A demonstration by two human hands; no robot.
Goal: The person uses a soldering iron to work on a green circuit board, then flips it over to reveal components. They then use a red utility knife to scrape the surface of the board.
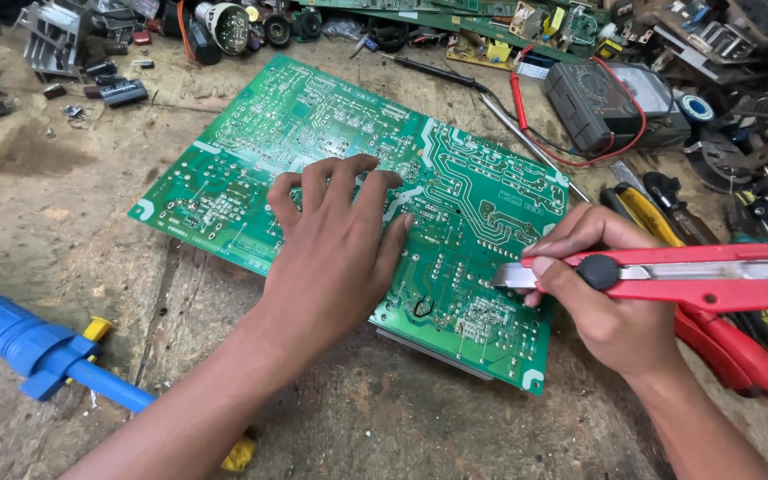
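On the bench before you: a large green circuit board (pixel 348 204) lies solder side up on the worn, dusty workbench (pixel 64 222), set at a slant, its far corner toward the clutter at the back and its near corner close to your right wrist.
Left hand: your left hand (pixel 335 253) lies palm down on the middle of the board, fingers spread and curled a little so the tips press on the solder tracks; it grips nothing and only bears on the board.
Right hand: your right hand (pixel 593 298) is closed around a red utility knife (pixel 668 276), the thumb lying along its top by the black slider knob and the forefinger curled over the front.
Blade: the short metal blade (pixel 510 276) sticks out to the left and meets the board near its right edge, close to the near corner.
Left of the board: a blue desoldering pump (pixel 37 347) with yellow parts lies on the bench, well apart from both hands.
Behind the board: a dark multimeter (pixel 602 102) with red leads sits beyond the far right corner, among loose parts and other green boards.
Right of the board: red-handled and yellow-handled hand tools (pixel 731 351) lie under and beside your right hand and the knife.
Far left corner: small dark components (pixel 113 89) and a grey metal heat sink (pixel 51 36) lie scattered.
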